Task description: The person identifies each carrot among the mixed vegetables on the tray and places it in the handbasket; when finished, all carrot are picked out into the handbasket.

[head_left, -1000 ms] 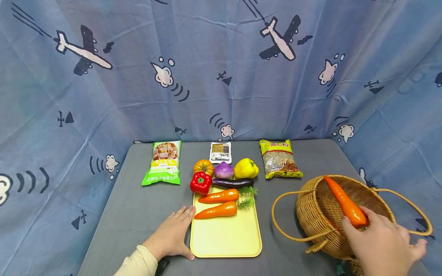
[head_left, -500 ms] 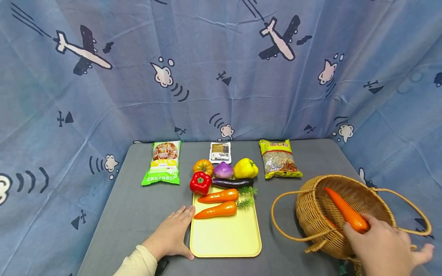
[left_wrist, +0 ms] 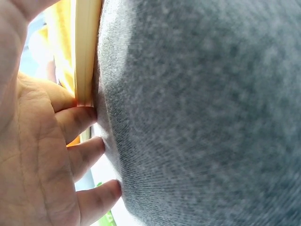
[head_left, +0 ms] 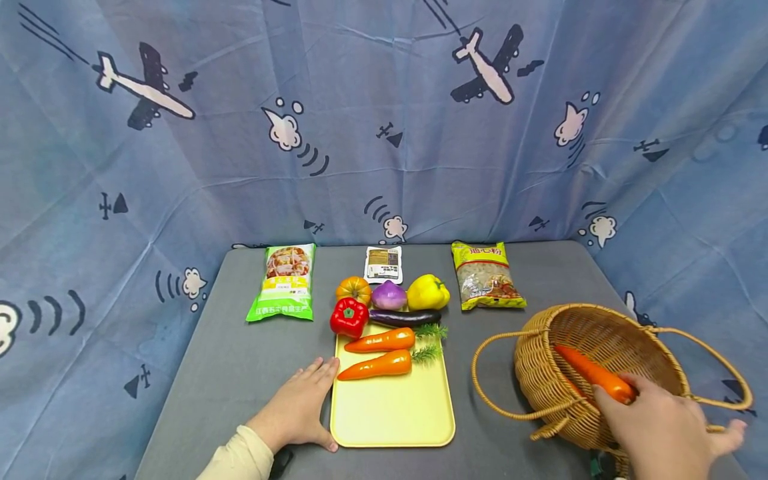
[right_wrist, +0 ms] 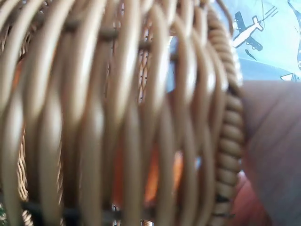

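Observation:
Over the mouth of the wicker basket [head_left: 534, 373], my right hand [head_left: 666, 420] grips an orange carrot [head_left: 594, 373] by its thick end, the tip pointing into the basket. Part of another orange item shows low inside, mostly hidden by the rim. In the right wrist view the basket's weave [right_wrist: 131, 94] covers most of the frame, with orange showing through. My left hand [head_left: 303, 407] rests with spread fingers against the left edge of the yellow tray [head_left: 393, 420]. Two carrots [head_left: 381, 365] with green tops lie on that tray. The left wrist view shows fingertips [left_wrist: 84, 113] touching the tray's side.
Behind the carrots sit an eggplant [head_left: 405, 318], a red pepper [head_left: 349, 318], an orange pumpkin-like vegetable [head_left: 354, 291], a purple onion-like vegetable [head_left: 389, 296] and a yellow pepper [head_left: 428, 293]. Packets stand farther back: green [head_left: 285, 283], white [head_left: 384, 265] and yellow [head_left: 487, 277]. Basket handles [head_left: 480, 373] stick out sideways.
The carrot in my right hand has sunk lower into the basket, its tip dropping from the far rim to inside. My left hand and the tray stay put.

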The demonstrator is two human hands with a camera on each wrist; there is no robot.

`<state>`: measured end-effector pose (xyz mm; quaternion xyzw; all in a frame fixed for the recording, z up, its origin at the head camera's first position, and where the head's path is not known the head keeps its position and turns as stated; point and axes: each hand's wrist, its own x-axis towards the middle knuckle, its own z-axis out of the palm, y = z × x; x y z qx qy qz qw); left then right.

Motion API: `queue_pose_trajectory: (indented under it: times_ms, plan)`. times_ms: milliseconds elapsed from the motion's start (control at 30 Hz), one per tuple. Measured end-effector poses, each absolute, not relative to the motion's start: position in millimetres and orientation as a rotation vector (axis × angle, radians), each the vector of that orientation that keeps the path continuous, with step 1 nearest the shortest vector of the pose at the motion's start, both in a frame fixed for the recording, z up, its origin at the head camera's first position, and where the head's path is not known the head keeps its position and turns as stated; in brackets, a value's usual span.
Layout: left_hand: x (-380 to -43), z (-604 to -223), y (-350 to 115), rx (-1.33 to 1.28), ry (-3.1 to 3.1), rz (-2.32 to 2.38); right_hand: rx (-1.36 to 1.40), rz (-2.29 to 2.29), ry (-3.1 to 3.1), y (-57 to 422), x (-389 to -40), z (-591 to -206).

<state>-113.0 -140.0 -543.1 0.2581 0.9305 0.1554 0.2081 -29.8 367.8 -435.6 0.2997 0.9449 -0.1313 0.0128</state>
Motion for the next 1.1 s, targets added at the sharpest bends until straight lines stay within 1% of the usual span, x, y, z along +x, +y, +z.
queue_pose_trajectory:
  times_ms: [233,400,567,667,767,867,1000,1100]
  plan:
    - [-114,-541,-140,0.722,2.588,0.432,0.867,-0.402,2.891,378,-36,-439]
    - [-114,-542,-139,0.717,2.586,0.420,0.886,-0.396,2.899,374,-37,-434]
    - [-114,-543,-139,0.710,2.585,0.419,0.889,-0.476,3.123,358,-30,-424]
    - [-114,-542,-139,0.707,2.585,0.422,0.829,-0.613,3.404,341,-22,-417]
    - [-115,-542,-139,0.709,2.582,0.428,0.601,-0.801,3.753,325,-15,-414]
    - [-115,-542,-139,0.706,2.578,0.435,0.259,-1.061,3.994,310,-15,-414]
    - [-116,-542,-139,0.700,2.578,0.435,-0.134,-1.393,4.043,291,-20,-411]
    - [-116,-544,-139,0.698,2.577,0.427,-0.358,-1.394,3.995,282,-23,-411]
